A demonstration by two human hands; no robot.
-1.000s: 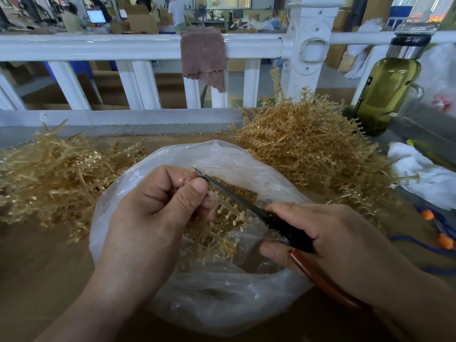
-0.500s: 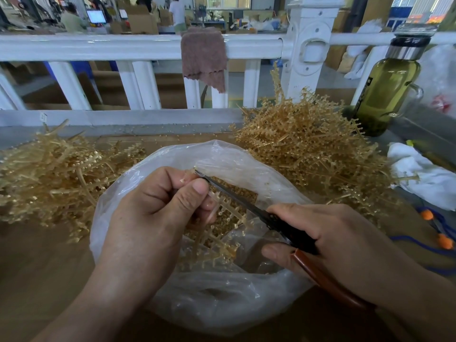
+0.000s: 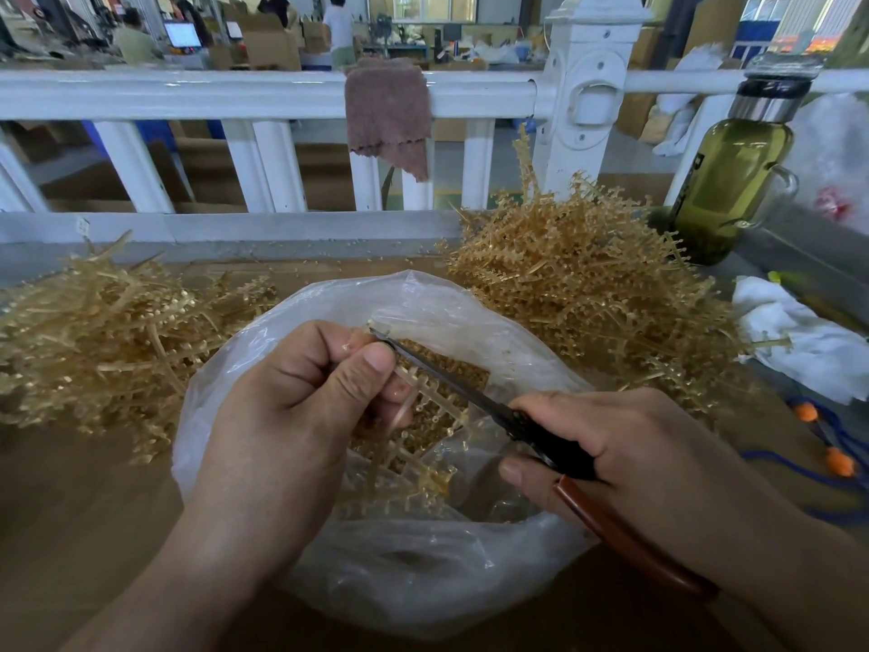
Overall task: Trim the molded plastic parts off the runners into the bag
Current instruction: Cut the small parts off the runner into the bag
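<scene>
Over the bag (image 3: 423, 581), the left hand (image 3: 291, 416) pinches a runner (image 3: 423, 392) while the right hand (image 3: 635, 454) grips the cutters (image 3: 470, 392)

Around the bag (image 3: 399, 581), runner heaps crowd both sides: one pile (image 3: 94, 341) left, a taller one (image 3: 588, 284) right. Behind it stands the railing (image 3: 235, 94). The desk (image 3: 84, 510) near-left of it looks bare, probably passable.
</scene>
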